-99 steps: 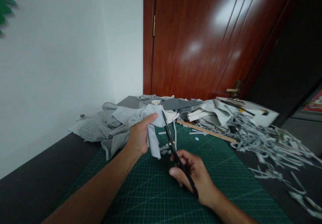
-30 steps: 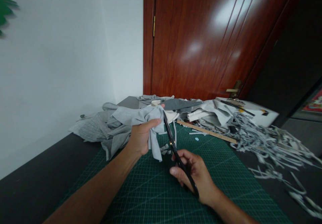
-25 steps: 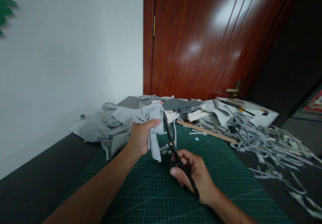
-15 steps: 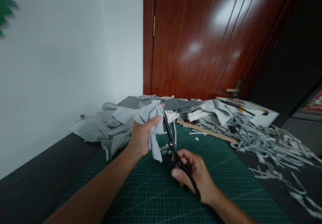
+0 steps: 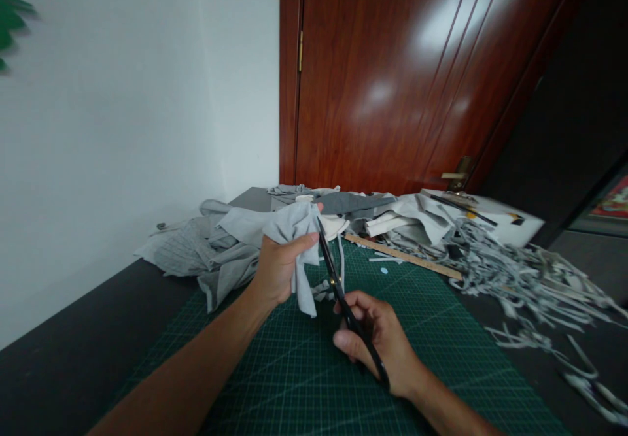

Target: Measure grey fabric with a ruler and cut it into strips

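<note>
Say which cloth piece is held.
The light grey cloth in the left hand, one end dangling; the other pieces lie heaped behind and beside it, unheld.

- Dark table (image 5: 59, 331), stretching past both hands.
- Green mat (image 5: 432, 384) on it, beneath the left hand (image 5: 282, 269) and right hand (image 5: 375, 338).
- Cloth pile (image 5: 191, 250), beyond and left of the left hand.
- Ruler (image 5: 402, 256), beyond the right hand.
- Heap of strips (image 5: 505, 279), right of the right hand.

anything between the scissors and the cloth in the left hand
Nothing clearly blocks the scissors in the right hand, but the left hand grips the cloth with its thumb close beside the blades; whether blades and cloth touch is unclear.
</note>
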The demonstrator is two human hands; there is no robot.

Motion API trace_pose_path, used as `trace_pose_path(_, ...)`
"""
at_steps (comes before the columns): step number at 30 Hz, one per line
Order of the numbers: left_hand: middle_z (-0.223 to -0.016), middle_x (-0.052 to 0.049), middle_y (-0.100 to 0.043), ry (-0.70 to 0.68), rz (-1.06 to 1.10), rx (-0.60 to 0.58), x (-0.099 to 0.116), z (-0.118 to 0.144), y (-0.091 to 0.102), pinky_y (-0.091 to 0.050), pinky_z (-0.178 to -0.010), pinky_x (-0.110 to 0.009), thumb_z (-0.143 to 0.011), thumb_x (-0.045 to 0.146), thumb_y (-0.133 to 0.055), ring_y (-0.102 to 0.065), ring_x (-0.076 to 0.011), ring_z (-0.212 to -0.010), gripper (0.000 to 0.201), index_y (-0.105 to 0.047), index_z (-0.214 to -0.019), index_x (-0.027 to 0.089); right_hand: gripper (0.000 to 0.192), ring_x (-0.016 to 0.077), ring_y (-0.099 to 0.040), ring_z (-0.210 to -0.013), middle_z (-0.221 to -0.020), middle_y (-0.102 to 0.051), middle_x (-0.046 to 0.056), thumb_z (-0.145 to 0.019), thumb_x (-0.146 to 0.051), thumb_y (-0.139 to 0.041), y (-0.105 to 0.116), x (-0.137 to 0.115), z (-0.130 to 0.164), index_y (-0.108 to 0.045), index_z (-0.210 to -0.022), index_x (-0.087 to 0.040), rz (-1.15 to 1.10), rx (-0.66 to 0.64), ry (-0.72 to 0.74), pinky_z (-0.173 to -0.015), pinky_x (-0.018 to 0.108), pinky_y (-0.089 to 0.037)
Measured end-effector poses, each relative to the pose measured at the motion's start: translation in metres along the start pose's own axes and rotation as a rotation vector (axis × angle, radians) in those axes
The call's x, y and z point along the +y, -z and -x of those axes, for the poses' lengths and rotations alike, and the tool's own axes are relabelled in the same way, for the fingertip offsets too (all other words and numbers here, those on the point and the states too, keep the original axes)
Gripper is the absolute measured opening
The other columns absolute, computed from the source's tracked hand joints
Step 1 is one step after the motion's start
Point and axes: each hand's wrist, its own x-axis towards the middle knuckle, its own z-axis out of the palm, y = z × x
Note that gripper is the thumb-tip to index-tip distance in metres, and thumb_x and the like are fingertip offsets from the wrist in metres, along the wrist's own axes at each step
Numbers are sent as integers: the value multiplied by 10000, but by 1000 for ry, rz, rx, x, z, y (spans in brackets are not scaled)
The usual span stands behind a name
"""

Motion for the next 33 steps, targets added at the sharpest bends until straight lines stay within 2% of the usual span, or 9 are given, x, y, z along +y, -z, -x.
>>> trace_pose_path(11,-1126,-42,-825,-20,-12,-3,-1,2,-5,-589,-946,-417,-636,164,-934,-763,-317,-1036,754,-730,-1357,247,487,102,-430,-507,-637,-499,-81,-773,-560,-922,-1,1,-1,-643,-957,-205,2,26,-28,-481,234,-330)
trace_pose_path(22,-1098,-43,-824,-11,-26,-20,-4,5,-4,-560,-1029,-475,-655,155,-927,-735,-352,-1130,694,-748,-1319,251,473,99,-429,-510,-634,-497,-82,-789,-533,-921,-1,2,-2,-643,-969,-196,-2,30,-36,-485,229,-330)
trace_pose_path(29,-1108,-31,-821,-27,-42,-25,-3,4,-5,-554,-1010,-444,-668,160,-918,-739,-324,-1095,690,-745,-1328,264,437,94,-433,-512,-641,-475,-84,-816,-518,-902,-2,0,-2,-639,-945,-194,23,38,-53,-489,225,-328)
trace_pose_path(33,-1132,-30,-817,-16,-1,-29,-4,4,-5,-539,-1033,-412,-641,152,-929,-712,-313,-1173,706,-746,-1314,257,422,98,-445,-500,-619,-483,-85,-831,-518,-886,-2,0,-2,-638,-942,-194,44,44,-51,-478,224,-324)
